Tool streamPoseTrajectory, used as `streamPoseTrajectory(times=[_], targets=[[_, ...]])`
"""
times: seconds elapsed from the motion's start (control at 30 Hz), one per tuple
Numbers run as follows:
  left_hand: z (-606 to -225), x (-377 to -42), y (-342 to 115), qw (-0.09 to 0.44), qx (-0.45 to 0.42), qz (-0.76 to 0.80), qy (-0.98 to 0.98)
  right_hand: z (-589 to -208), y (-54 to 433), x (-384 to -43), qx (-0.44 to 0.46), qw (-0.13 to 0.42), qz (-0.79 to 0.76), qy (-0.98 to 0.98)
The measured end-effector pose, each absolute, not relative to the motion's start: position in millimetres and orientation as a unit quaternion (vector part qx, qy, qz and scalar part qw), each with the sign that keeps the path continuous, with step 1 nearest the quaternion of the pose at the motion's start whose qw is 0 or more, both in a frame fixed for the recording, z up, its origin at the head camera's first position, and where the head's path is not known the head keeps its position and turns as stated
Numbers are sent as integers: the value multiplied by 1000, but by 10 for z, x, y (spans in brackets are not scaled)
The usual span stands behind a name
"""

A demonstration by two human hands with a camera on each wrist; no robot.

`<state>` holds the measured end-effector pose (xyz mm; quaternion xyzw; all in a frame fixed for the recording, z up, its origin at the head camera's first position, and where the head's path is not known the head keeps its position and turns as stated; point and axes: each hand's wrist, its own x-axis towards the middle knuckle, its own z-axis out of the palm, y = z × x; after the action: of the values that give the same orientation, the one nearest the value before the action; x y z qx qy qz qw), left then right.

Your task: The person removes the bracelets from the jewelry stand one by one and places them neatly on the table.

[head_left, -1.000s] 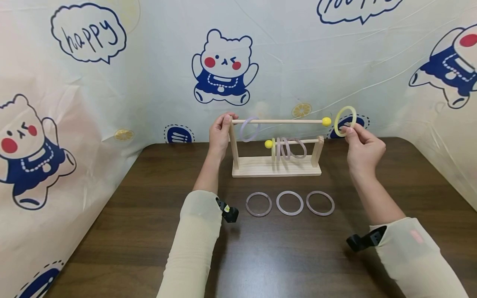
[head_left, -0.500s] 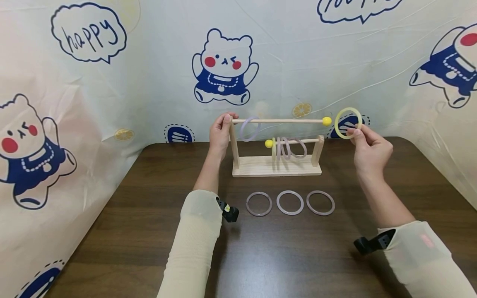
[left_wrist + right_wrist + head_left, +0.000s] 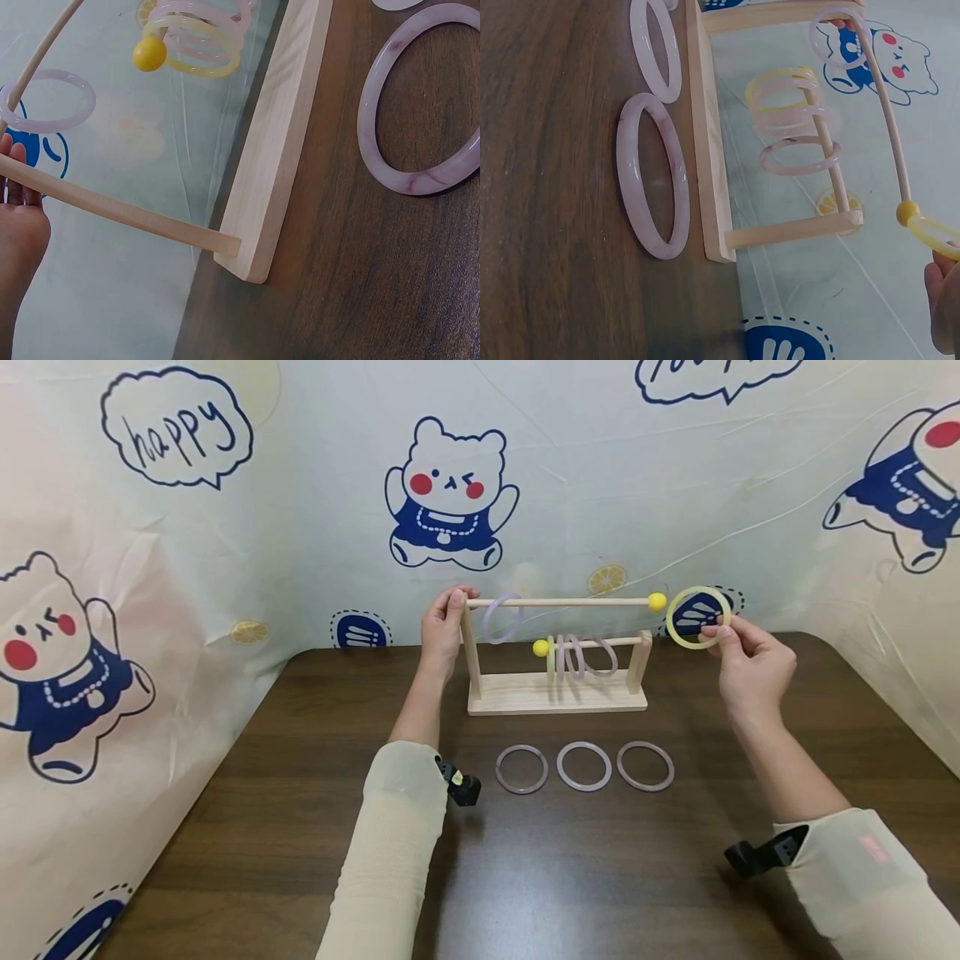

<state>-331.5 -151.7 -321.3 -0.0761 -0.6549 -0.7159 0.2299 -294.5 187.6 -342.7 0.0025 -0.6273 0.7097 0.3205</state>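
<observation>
A wooden bangle stand (image 3: pixel 555 695) stands on the table, with two rods at different heights. My left hand (image 3: pixel 441 631) grips the top of its left post, thumb in front and fingers behind. Near that post a lavender bangle (image 3: pixel 487 625) hangs on the upper rod. Between thumb and fingers, my right hand (image 3: pixel 757 672) pinches a yellow bangle (image 3: pixel 670 618). It is held upright, nearly face-on in the head view, close beside the yellow ball (image 3: pixel 657 602) at the upper rod's end. The lower rod carries a yellow bangle (image 3: pixel 551 664) and several pinkish ones (image 3: pixel 791 169).
Three pale purple bangles lie flat in a row before the stand: a left one (image 3: pixel 498 769), a middle one (image 3: pixel 559 767) and a right one (image 3: pixel 646 789). A second yellow ball (image 3: pixel 541 647) caps the lower rod. Behind the brown table (image 3: pixel 262 827) hangs a printed cloth (image 3: pixel 315 527).
My right hand has moved right and slightly down, and the yellow bangle has turned more face-on and dropped a little. My left hand stays on the post.
</observation>
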Motion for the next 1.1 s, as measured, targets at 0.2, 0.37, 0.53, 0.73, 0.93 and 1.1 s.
streamPoseTrajectory(times=[0.2,0.37,0.53,0.73,0.93,1.1], targets=[[-3219,-3310,-1522,232,-77,-715,-655,-3418,1896,-2913,7,262,770,-581],[-3222,-3312,-1526,233,-78,-715,-655,-3399,1946,-2873,6,165,844,-510],[-3220,-3313,-1525,233,-81,-717,-652,-3395,1993,-2852,8,117,872,-475],[-3214,-3315,-1515,233,-82,-717,-652,-3400,2065,-2823,-1,53,903,-426],[-3234,-3339,-1519,229,-78,-716,-654,-3423,2130,-2806,-10,21,914,-406],[-3344,-3480,-1567,227,-77,-721,-650,-3455,2165,-2803,-7,14,915,-404]])
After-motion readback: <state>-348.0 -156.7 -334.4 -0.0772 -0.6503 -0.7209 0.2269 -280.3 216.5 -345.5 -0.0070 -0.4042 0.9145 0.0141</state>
